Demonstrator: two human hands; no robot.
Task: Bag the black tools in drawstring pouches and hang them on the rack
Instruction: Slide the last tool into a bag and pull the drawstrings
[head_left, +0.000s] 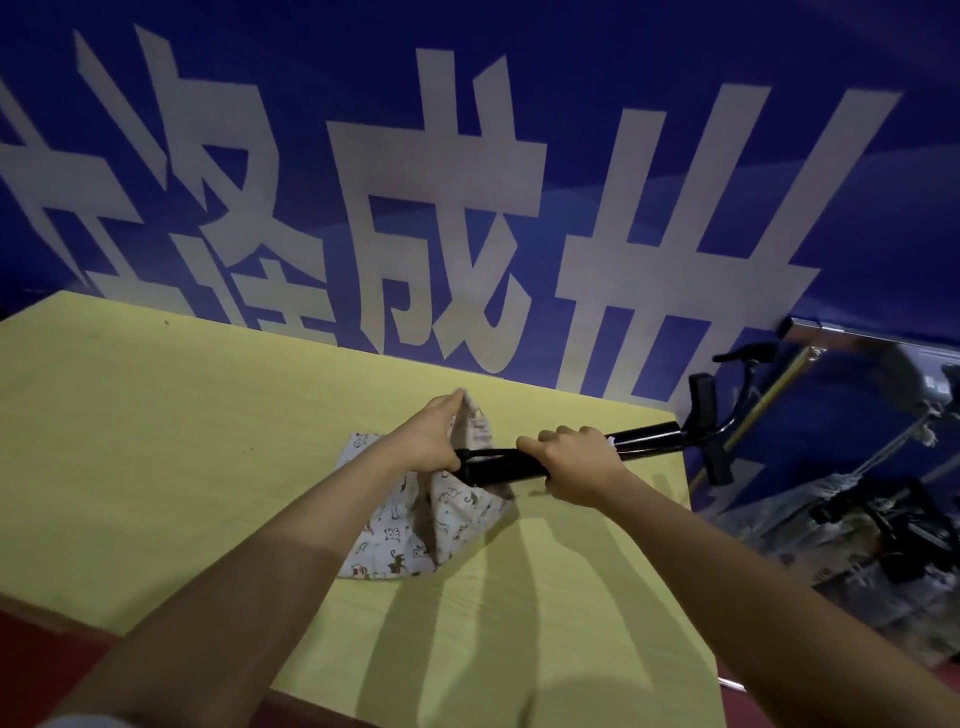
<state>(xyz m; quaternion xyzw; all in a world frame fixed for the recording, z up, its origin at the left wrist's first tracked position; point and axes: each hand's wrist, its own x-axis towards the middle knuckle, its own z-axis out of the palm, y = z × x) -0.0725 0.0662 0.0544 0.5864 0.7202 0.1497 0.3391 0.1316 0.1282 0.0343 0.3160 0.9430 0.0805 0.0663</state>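
Observation:
A white drawstring pouch (405, 530) printed with small cartoon animals lies on the yellow table (156, 441). My left hand (431, 436) pinches the pouch's upper rim and lifts it, holding the mouth apart. My right hand (576, 462) grips a long black tool (504, 465), a tube with a T-shaped handle (709, 431) at its far right end. The tube's left end pokes into the pouch's mouth, just under my left hand. The metal rack (821, 332) stands to the right of the table.
A blue banner (467, 182) with big white characters hangs right behind the table. More black tools (893, 530) lie on clear plastic on the floor at the right, under the rack. The table's right edge runs just past my right hand.

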